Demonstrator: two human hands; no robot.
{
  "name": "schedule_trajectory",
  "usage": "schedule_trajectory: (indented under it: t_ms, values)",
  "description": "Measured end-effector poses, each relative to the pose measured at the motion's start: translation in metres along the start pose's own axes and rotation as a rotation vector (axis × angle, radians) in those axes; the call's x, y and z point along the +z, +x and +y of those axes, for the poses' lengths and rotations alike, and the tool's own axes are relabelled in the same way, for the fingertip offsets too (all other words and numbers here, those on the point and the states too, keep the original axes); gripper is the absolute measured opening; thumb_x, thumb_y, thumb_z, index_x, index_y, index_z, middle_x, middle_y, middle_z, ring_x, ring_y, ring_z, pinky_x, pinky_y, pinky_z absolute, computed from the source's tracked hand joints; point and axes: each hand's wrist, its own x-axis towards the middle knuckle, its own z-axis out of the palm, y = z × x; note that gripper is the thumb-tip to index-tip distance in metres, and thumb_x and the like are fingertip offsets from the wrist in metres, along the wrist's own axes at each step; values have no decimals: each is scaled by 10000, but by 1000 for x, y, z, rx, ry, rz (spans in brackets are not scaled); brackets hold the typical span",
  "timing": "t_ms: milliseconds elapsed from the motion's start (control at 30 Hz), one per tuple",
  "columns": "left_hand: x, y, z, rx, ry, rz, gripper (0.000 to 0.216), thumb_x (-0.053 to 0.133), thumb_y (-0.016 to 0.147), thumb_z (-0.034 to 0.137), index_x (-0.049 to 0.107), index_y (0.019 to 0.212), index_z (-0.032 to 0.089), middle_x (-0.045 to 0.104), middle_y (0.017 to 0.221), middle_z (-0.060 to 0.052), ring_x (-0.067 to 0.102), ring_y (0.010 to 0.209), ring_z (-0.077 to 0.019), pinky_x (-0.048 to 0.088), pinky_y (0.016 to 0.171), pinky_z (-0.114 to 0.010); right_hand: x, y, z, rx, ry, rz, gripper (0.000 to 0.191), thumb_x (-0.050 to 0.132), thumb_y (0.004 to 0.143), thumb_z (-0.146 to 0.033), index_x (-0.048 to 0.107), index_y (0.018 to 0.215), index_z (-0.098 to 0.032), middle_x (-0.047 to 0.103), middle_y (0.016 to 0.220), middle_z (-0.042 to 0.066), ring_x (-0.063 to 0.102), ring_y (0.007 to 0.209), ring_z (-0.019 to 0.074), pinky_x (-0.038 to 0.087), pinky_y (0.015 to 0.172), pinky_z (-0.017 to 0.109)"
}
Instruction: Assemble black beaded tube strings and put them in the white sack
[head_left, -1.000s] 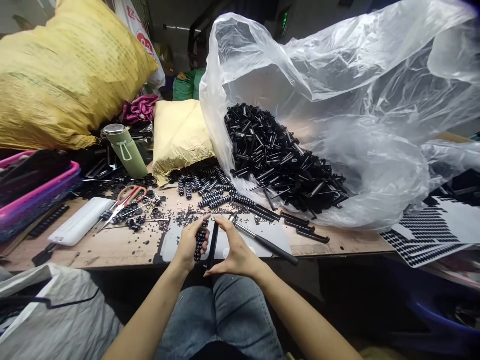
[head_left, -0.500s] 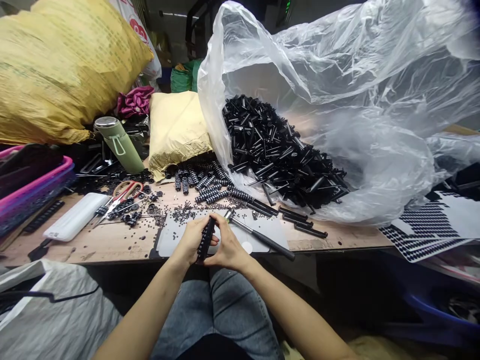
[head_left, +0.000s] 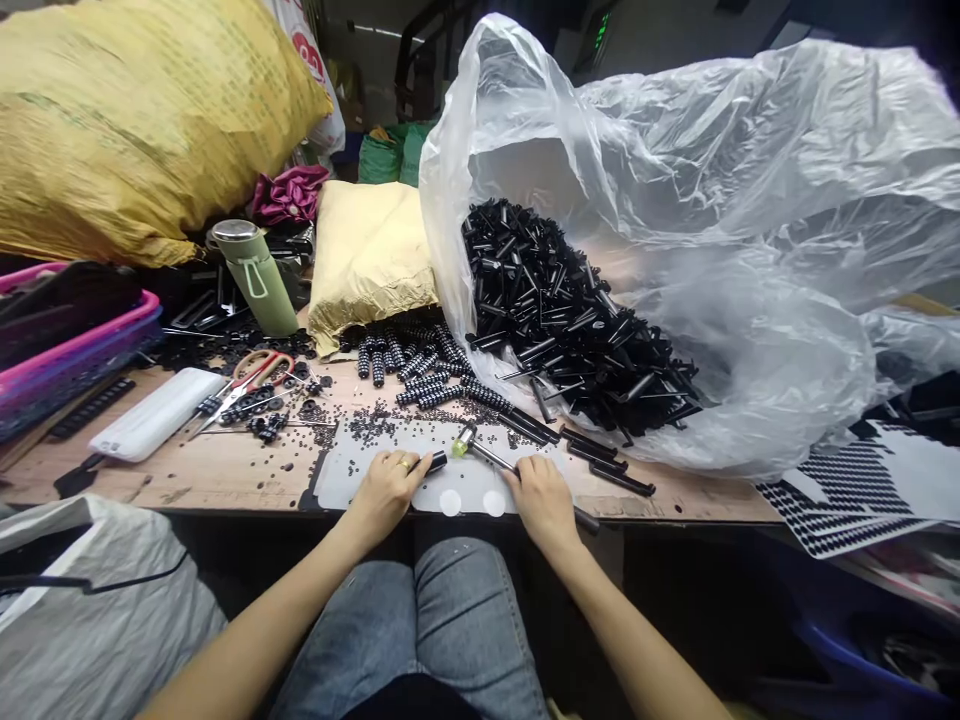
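My left hand [head_left: 386, 488] rests on a grey mat [head_left: 352, 478] at the table's front edge, fingers closed round a short black studded rod [head_left: 435, 461] that pokes out to the right. My right hand [head_left: 541, 497] lies over the handle of a small hammer [head_left: 480, 450], fingers curled on it; the hammer's yellow-tipped head points toward the left hand. Several more studded rods [head_left: 420, 375] lie in a heap behind the mat. A big clear plastic bag [head_left: 750, 240] spills a pile of plain black tubes [head_left: 570, 320] onto the table.
Small black beads [head_left: 375, 425] scatter across the wood. Scissors [head_left: 251, 375], a white power bank [head_left: 154, 415], a green flask [head_left: 255, 275] and a pink basket [head_left: 82, 345] stand left. Yellow sacks [head_left: 142, 120] sit behind. Dotted sheets [head_left: 855, 480] lie right.
Both hands held the rod upright near my lap, then lowered to the mat and parted. The left keeps the rod, laid flat; the right has gone to the hammer handle.
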Motion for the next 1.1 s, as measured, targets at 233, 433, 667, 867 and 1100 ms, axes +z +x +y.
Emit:
schedule_trajectory:
  t_ms: [233, 433, 667, 867, 1100]
  values:
    - [-10, 4, 5, -22, 124, -36, 402, 304, 828, 66, 454, 1186, 172, 589, 1003, -101, 513, 925, -223, 355, 806, -426, -15, -28, -28, -5, 156, -136, 349, 160, 908, -385, 448, 810, -215, 528, 565, 1, 526, 515, 166, 308, 492, 243]
    - [7, 8, 32, -111, 90, -5, 452, 337, 852, 283, 394, 1247, 70, 465, 1241, -185, 367, 1193, -289, 237, 986, -490, -31, -31, -51, -58, 204, -130, 381, 140, 907, -415, 424, 753, -212, 505, 538, -9, 499, 483, 143, 296, 483, 231]
    - [34, 8, 37, -91, 250, 21, 534, 307, 822, 267, 306, 1289, 10, 373, 1323, -192, 286, 1257, -264, 213, 1037, -459, -15, -40, -92, -330, 42, -268, 396, 157, 915, -386, 490, 835, -188, 602, 625, 37, 557, 539, 159, 278, 489, 238]
    - [16, 22, 30, -242, 86, 99, 436, 326, 807, 137, 473, 1213, 194, 628, 962, -100, 575, 898, -197, 487, 773, -328, -19, -28, -85, -254, 112, -238, 412, 111, 916, -411, 440, 780, -203, 594, 618, 23, 563, 565, 171, 285, 511, 242]
    - [-134, -87, -25, -798, 447, 464, 507, 315, 757, 134, 489, 1217, 259, 617, 847, -125, 572, 797, -284, 488, 651, -435, -12, 3, -20, -68, -58, -149, 377, 149, 889, -461, 411, 755, -226, 573, 609, 15, 562, 568, 189, 292, 487, 249]
